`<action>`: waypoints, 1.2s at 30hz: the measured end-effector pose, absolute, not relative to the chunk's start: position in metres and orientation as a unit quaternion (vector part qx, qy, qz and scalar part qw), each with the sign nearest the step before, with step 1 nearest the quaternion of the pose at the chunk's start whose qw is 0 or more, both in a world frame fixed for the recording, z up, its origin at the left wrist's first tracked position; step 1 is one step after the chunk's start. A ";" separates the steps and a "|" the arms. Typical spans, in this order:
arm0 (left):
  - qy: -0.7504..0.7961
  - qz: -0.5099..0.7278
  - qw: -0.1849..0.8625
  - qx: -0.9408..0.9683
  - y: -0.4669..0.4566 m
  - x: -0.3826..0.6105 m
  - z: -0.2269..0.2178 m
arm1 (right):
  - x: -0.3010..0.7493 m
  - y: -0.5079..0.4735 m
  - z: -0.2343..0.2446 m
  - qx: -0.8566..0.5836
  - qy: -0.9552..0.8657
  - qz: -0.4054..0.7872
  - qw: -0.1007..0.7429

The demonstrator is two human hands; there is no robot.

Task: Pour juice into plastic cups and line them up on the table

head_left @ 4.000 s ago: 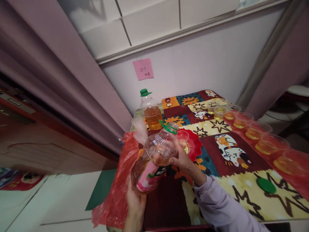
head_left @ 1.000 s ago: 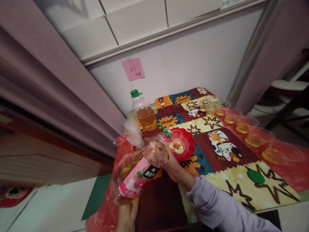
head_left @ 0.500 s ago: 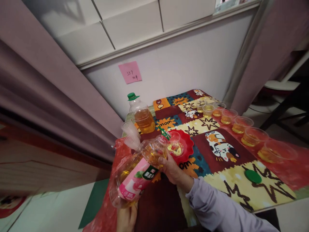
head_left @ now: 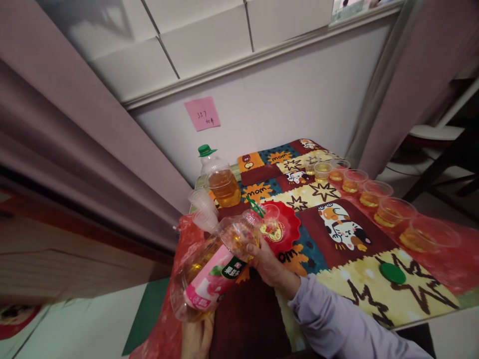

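A large clear juice bottle [head_left: 209, 279] with a pink label and amber liquid is tilted, its neck pointing up and right. My right hand [head_left: 267, 262] is closed around its upper part. Below its base, my left hand [head_left: 197, 336] supports it, fingers partly hidden by the bottle. The bottle's mouth, with a green ring at it, is beside a clear plastic cup [head_left: 272, 215]. That cup holds some yellowish liquid and stands on a red scalloped plate [head_left: 292, 234].
Several cups of amber liquid line the table's right side, such as one clear cup [head_left: 394, 212]. A green cap [head_left: 392, 273] lies on the patterned placemat [head_left: 318, 284]. Behind the bottle stand stacked cups [head_left: 204, 202] and a second bottle [head_left: 224, 187] with a green cap.
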State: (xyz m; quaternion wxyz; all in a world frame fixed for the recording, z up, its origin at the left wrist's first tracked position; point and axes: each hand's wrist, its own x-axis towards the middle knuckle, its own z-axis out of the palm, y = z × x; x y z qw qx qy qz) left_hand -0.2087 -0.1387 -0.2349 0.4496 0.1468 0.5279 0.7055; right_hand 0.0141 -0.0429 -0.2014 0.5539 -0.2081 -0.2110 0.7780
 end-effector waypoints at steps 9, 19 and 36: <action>0.579 0.679 0.413 0.183 -0.137 -0.213 -0.241 | 0.016 -0.044 -0.202 -0.208 -0.194 0.778 0.560; 0.574 0.672 0.414 0.218 -0.132 -0.213 -0.238 | 0.014 -0.043 -0.202 -0.216 -0.198 0.771 0.565; 0.593 0.676 0.402 0.174 -0.136 -0.208 -0.247 | 0.016 -0.044 -0.203 -0.229 -0.205 0.771 0.557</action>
